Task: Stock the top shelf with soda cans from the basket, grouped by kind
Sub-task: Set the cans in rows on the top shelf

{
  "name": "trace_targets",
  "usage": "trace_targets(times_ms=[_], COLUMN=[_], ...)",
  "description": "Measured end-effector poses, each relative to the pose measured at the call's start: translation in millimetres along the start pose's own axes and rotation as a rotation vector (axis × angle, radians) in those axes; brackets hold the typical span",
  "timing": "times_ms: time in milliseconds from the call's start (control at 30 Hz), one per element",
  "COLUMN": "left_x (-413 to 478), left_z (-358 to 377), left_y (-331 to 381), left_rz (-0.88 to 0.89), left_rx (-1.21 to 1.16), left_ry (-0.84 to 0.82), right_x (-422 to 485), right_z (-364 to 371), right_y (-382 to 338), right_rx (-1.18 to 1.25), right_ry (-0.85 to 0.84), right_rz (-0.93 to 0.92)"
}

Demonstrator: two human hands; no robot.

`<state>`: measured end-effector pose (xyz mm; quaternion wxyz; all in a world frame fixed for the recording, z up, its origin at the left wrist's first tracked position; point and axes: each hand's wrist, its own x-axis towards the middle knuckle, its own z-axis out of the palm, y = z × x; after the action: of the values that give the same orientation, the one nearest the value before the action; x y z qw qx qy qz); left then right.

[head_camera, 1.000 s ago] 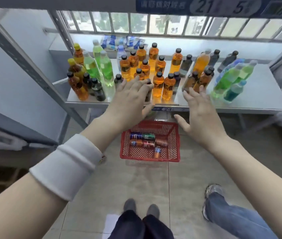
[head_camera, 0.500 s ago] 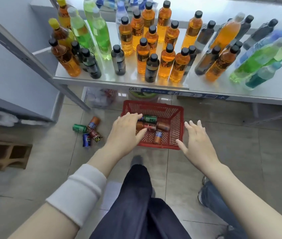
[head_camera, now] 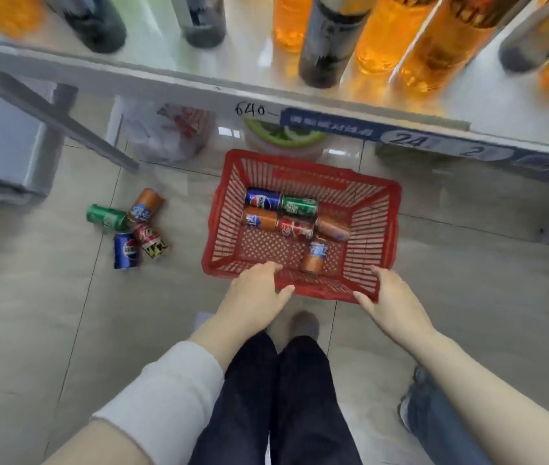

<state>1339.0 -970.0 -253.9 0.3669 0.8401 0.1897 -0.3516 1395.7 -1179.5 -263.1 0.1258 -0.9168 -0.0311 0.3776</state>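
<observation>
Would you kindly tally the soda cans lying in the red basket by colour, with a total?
In the red basket:
Blue cans: 1
Green cans: 1
Red cans: 1
Orange cans: 3
Total: 6

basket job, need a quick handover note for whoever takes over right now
Left hand and right hand: both open and empty, at the near rim of the red basket.
Six cans lie in the basket, among them a blue can and a green can.
Four loose cans lie on the floor to its left.
No can visibly stocked; all remain to be shelved.
</observation>
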Motion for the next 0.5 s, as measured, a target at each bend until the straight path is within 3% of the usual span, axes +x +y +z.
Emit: trace_targets(times_ms=[233, 367, 500], left_x=[164.6, 249.2, 320.5], left_z=[66.4, 92.2, 109.5], left_y=[-66.9, -98.6, -124.6], left_rz=[-0.324, -0.51, -0.624], left_rx=[-0.547, -0.98, -1.13], left_ry=[0.045, 0.126, 0.131], right_x=[142.1, 212.6, 278.6], right_z=[93.1, 144.1, 187.6], right_y=[26.3, 43.5, 60.5], right_rx=[0.044, 0.07, 0.088], right_ry=[-0.086, -0.16, -0.214], right_rz=[0.075, 0.15, 0.255])
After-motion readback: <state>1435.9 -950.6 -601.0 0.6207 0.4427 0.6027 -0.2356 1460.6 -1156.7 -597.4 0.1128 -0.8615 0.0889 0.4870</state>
